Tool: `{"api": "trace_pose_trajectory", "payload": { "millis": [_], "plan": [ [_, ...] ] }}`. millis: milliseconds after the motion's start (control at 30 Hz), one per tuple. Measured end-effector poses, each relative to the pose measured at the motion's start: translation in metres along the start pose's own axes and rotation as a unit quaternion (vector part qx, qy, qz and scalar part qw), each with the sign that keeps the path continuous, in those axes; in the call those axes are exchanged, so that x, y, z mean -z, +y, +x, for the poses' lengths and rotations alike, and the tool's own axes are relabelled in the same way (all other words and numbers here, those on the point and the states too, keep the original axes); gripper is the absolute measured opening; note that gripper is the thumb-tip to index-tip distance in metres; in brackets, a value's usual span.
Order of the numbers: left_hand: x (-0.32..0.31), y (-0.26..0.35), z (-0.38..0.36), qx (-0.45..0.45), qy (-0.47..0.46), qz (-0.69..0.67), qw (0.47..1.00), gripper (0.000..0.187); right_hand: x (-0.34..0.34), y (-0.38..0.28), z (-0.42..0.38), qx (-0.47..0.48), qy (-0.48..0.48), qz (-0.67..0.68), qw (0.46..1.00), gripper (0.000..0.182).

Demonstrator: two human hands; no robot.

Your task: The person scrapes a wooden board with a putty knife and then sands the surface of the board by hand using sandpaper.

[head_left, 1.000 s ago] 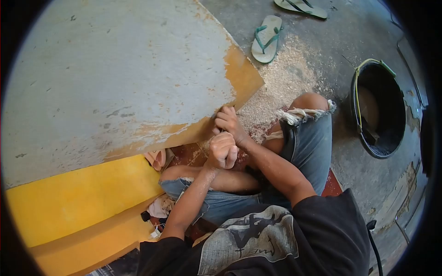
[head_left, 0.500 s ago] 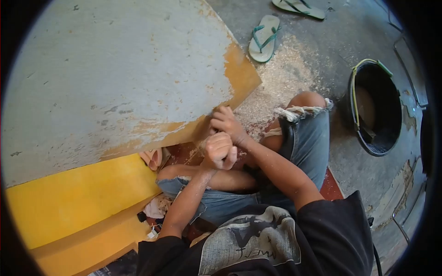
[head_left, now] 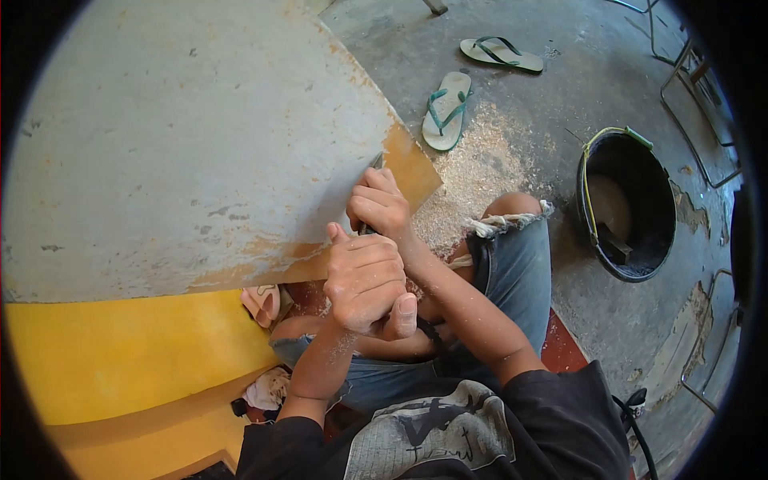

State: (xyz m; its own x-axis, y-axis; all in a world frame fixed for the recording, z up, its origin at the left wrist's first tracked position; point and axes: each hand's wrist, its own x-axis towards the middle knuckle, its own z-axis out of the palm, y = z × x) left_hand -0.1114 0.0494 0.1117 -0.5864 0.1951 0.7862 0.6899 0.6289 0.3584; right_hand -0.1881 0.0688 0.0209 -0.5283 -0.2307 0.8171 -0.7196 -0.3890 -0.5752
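While R hand (head_left: 378,203) has its fingers wrapped round a chisel-like tool (head_left: 377,161), L hand (head_left: 364,280) is curled over the handle end behind, palm side hidden. Tip's over the grey-painted panel (head_left: 160,144) nr its bare orange corner; contact unclear. Pale shavings (head_left: 488,152) beside flip-flop (head_left: 445,132); blk bucket (head_left: 661,188) farther R.

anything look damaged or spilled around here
Yes. Pale shavings lie scattered loose over the floor rather than contained, and the grey panel looks worn: ragged orange-brown patches break its surface along the near edge and corner.
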Motion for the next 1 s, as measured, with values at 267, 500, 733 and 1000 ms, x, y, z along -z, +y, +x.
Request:
{"api": "trace_pose_trajectory", "payload": {
  "millis": [267, 500, 733, 1000],
  "plan": [
    [-0.016, -0.009, -0.001, 0.049, 0.014, -0.005, 0.999, 0.045, -0.011, 0.017, -0.005, 0.035, 0.134, 0.002, 0.990, 0.031],
    [-0.009, 0.008, 0.003, 0.053, 0.014, 0.008, 0.998, 0.053, -0.010, 0.005, 0.003, 0.034, 0.107, 0.039, 0.993, 0.030],
    [-0.012, -0.012, 0.001, 0.138, 0.071, 0.052, 0.987, 0.045, -0.008, 0.024, 0.006, 0.015, 0.110, 0.004, 0.994, 0.025],
    [-0.015, -0.029, 0.002, 0.136, 0.078, -0.045, 0.987, 0.047, 0.000, 0.033, 0.002, -0.020, 0.089, -0.016, 0.996, 0.024]
  ]
}}
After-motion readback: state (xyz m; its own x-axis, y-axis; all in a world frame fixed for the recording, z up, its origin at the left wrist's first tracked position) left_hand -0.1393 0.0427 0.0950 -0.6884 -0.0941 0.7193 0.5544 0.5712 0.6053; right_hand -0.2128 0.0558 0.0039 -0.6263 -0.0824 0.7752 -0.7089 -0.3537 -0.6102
